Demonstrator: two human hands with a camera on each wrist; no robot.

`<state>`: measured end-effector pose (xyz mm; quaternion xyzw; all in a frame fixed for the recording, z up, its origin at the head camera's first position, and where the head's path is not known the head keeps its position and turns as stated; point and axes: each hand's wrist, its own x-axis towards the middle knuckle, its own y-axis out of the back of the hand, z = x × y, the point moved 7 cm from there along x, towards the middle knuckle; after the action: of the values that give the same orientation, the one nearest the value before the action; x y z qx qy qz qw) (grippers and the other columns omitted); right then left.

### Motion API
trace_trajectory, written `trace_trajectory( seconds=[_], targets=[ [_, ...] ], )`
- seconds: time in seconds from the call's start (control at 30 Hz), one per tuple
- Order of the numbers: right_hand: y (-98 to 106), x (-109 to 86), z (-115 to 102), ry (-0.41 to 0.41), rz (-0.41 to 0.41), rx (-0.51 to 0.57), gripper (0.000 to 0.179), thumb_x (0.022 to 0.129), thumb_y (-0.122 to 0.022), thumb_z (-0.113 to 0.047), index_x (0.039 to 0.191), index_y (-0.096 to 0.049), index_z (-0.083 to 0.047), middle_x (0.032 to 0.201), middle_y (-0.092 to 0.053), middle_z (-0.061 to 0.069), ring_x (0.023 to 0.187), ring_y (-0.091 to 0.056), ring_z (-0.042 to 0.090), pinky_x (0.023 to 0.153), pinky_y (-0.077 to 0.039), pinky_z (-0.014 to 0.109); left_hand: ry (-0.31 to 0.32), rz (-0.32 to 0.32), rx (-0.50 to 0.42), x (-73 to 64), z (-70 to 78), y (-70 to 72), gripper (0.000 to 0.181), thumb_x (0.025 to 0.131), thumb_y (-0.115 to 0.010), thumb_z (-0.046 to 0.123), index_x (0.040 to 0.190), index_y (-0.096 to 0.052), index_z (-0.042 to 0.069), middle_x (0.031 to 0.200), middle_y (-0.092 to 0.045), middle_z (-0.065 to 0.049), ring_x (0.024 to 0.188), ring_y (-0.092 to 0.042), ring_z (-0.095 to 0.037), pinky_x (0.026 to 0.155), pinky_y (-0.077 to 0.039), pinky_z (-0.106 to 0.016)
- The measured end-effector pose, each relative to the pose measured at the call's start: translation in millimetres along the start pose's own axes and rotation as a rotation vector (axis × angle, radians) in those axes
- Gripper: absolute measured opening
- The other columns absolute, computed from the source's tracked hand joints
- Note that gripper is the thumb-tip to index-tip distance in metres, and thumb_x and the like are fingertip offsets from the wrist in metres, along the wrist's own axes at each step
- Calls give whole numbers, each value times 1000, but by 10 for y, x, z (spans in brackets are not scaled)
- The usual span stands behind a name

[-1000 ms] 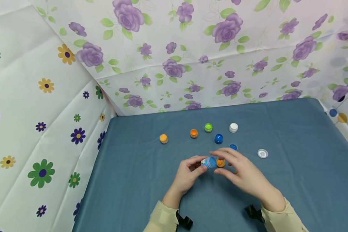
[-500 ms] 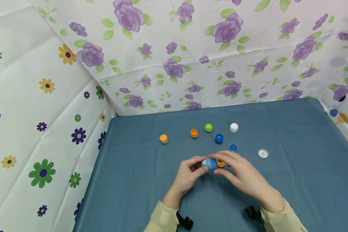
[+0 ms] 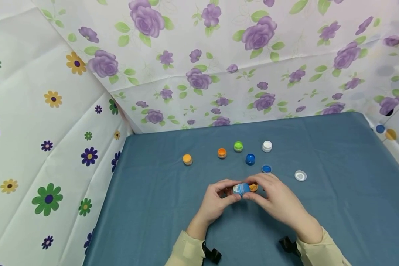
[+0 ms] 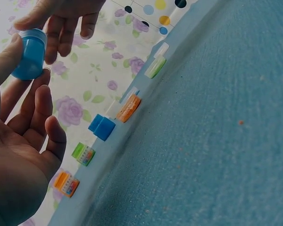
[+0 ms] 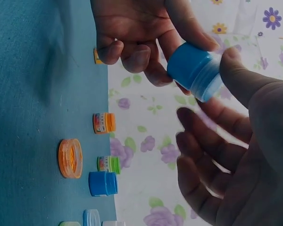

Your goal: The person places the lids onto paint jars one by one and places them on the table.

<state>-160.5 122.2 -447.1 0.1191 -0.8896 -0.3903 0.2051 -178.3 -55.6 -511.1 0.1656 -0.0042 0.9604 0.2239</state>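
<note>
A light blue paint jar point(image 3: 241, 189) is held up over the table, tipped on its side with its lid end to the right. My left hand point(image 3: 212, 202) grips the labelled body between thumb and fingers. The thumb and forefinger of my right hand point(image 3: 280, 202) pinch the jar's lid end; a clear rim point(image 5: 206, 84) shows there in the right wrist view. That hand's other fingers curve loosely below. Just behind the jar lies an orange lid point(image 3: 253, 187), partly hidden by the right fingers in the head view.
Across the blue tablecloth point(image 3: 153, 214) stand small paint jars: yellow-orange point(image 3: 187, 159), orange point(image 3: 222, 153), green point(image 3: 238, 146), dark blue point(image 3: 250, 159) and white point(image 3: 267, 146). A blue lid point(image 3: 266, 169) and a white lid point(image 3: 300, 175) lie nearer. Flowered sheets point(image 3: 199, 79) hang behind and at left.
My right thumb and forefinger have come in to the jar's lid end, where there was a gap before. The jar has shifted slightly right and covers more of the orange lid.
</note>
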Motion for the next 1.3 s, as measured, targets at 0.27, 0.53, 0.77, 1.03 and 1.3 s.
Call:
trace_trajectory(
  seconds=[0.27,0.53,0.77,1.03,1.3],
  targets=[
    [-48,-21,55,-125,-45,-28,29,108,-61,-52,97,-74,-29,103,-70,-10,99,-63,20,80,-52,43,-8,-17,-16,-2,26,-24,33,101,-79,18,128,-75,0,107,-71,-17,80,-59,-18,71,-56,-32],
    [6,-37,75,-165,-7,13,28,111,-57,-48,107,-75,-27,97,-67,-12,87,-60,11,75,-53,39,32,30,-17,10,17,20,30,101,-78,13,129,-76,2,114,-72,-13,84,-57,-19,73,-52,-30],
    [32,-34,-51,10,2,70,43,104,-73,-37,145,-65,-24,136,-67,-6,120,-65,19,94,-57,48,58,35,-19,-6,1,35,30,103,-75,14,130,-75,0,116,-72,-15,89,-58,-22,76,-52,-29],
    [-5,-50,-163,188,24,36,54,96,-84,-16,146,-65,-24,139,-63,-6,122,-64,17,95,-57,41,66,44,-12,-25,-17,49,31,104,-73,14,131,-74,-2,120,-72,-19,96,-63,-27,81,-57,-31],
    [-17,-9,-140,71,37,19,36,98,-82,-32,133,-72,-27,126,-70,-12,111,-66,12,88,-58,40,39,37,-55,-33,19,59,35,104,-75,19,132,-73,-2,122,-71,-19,95,-62,-31,80,-56,-31]
  ],
)
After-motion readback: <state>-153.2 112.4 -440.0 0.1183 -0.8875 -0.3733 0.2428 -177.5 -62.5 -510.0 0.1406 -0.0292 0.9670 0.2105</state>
